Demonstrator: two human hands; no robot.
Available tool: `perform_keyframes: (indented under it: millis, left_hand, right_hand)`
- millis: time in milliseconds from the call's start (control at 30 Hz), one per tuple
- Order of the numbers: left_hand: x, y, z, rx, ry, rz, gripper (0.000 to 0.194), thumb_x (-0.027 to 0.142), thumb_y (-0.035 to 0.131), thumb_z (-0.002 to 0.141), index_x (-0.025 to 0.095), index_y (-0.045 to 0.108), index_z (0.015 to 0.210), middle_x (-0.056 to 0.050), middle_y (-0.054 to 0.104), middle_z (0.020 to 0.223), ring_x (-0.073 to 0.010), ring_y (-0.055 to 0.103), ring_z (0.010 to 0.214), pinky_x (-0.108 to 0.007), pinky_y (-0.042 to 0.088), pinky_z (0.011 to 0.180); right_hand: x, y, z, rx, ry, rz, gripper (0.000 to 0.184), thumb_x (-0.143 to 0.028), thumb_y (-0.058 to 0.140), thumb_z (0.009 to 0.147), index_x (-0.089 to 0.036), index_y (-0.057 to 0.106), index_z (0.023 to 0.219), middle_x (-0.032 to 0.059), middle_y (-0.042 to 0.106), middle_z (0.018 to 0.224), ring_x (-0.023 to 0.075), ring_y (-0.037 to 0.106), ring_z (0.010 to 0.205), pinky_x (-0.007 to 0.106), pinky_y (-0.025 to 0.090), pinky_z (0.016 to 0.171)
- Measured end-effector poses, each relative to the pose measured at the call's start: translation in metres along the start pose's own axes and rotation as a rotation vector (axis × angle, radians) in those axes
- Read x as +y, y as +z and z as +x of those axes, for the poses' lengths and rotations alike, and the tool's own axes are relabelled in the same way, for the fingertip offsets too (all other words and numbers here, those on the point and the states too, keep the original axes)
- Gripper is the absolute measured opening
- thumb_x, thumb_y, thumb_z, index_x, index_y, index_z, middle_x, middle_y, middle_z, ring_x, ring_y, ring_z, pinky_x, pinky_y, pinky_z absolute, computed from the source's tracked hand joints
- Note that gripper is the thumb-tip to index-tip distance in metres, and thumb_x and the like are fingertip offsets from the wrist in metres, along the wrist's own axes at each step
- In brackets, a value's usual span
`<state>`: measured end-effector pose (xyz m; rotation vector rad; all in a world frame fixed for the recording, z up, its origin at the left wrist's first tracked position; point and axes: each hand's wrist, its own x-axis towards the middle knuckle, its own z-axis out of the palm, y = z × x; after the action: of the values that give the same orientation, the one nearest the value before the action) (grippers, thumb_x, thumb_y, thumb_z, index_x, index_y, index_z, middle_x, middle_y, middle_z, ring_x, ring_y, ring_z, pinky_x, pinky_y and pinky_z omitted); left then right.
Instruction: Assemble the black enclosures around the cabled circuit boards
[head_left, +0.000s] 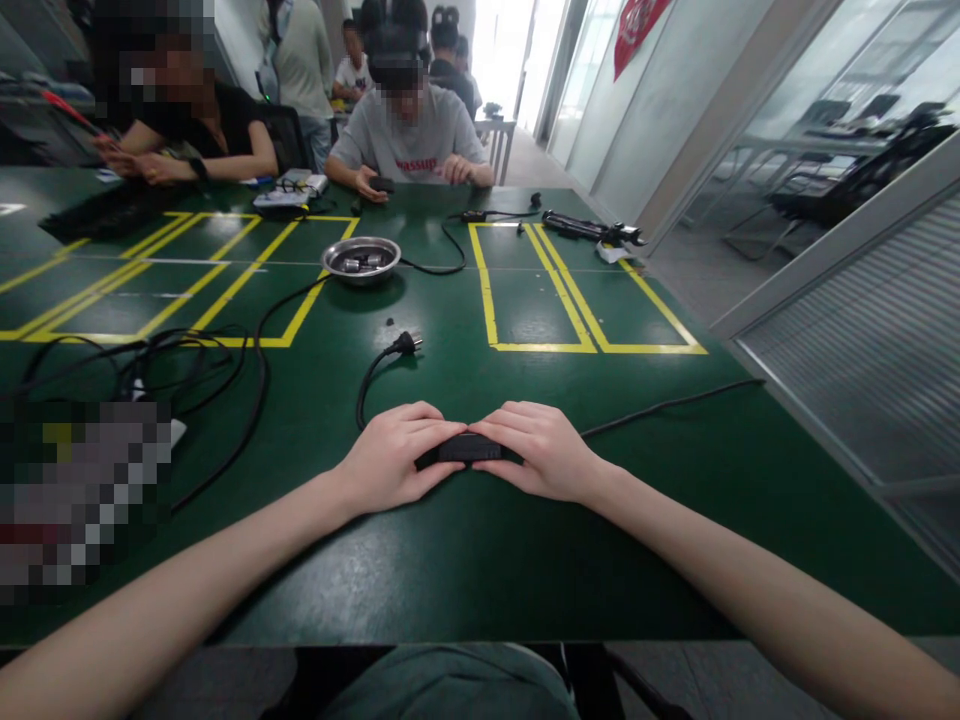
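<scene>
At six o'clock on the surface (465, 580), we record left hand (396, 455) and right hand (541, 450) pinching a black adapter (470, 448); at its eleven, a metal bowl (361, 279) contains shiny metal parts (369, 263).

Toward the desk's (480, 590) front edge, between my left fingers (439, 432) and right fingers (501, 433), lies a power adapter (470, 449). Behind it, leftward, is a plug (406, 344); farther back, a bowl (361, 272). A cord (675, 402) reaches the right edge.

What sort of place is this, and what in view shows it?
Probably a shared workshop or training room: the green table is marked with yellow tape, a metal bowl holds small metallic-looking parts, and a person sits opposite.
</scene>
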<state>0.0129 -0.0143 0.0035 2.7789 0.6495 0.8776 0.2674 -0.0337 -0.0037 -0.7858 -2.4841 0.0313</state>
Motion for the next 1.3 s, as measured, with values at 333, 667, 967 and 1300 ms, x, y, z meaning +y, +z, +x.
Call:
perform_keyframes:
  millis: [333, 667, 967, 1300]
  left_hand:
    - [-0.003, -0.002, -0.002, -0.015, -0.044, 0.032, 0.033, 0.042, 0.062, 0.102, 0.014, 0.076, 0.114, -0.010, 0.076, 0.093, -0.0217, 0.073, 0.084, -0.034, 0.060, 0.074]
    - [-0.005, -0.001, -0.003, -0.046, -0.066, 0.113, 0.028, 0.033, 0.063, 0.099, 0.017, 0.074, 0.119, -0.009, 0.077, 0.094, -0.0226, 0.068, 0.087, -0.036, 0.054, 0.079]
    - [-0.006, -0.001, -0.007, -0.054, 0.036, 0.183, 0.034, 0.022, 0.057, 0.096, 0.015, 0.073, 0.125, -0.010, 0.080, 0.094, -0.0247, 0.065, 0.088, -0.040, 0.052, 0.078]
    - [-0.006, -0.004, -0.005, 0.033, -0.004, 0.218, 0.041, 0.030, 0.069, 0.095, 0.019, 0.067, 0.135, -0.016, 0.067, 0.142, -0.0327, 0.061, 0.128, -0.053, 0.047, 0.109]
  right_hand:
    - [0.000, 0.001, 0.001, 0.069, -0.025, 0.060, 0.030, -0.040, 0.061, 0.103, -0.016, 0.068, 0.119, 0.0126, 0.076, 0.108, 0.0236, 0.070, 0.091, 0.037, 0.059, 0.077]
    - [-0.002, -0.003, 0.001, 0.085, -0.014, 0.085, 0.031, -0.037, 0.063, 0.102, -0.020, 0.067, 0.128, 0.0115, 0.075, 0.107, 0.0255, 0.069, 0.097, 0.041, 0.060, 0.084]
    - [-0.003, -0.004, 0.000, -0.124, 0.154, 0.402, 0.041, -0.032, 0.073, 0.094, -0.020, 0.062, 0.132, 0.0114, 0.076, 0.117, 0.0238, 0.072, 0.104, 0.036, 0.058, 0.090]
    - [0.011, -0.003, -0.006, -0.007, 0.213, 0.397, 0.032, -0.028, 0.066, 0.099, -0.020, 0.067, 0.129, 0.0123, 0.074, 0.120, 0.0234, 0.073, 0.105, 0.037, 0.059, 0.091]
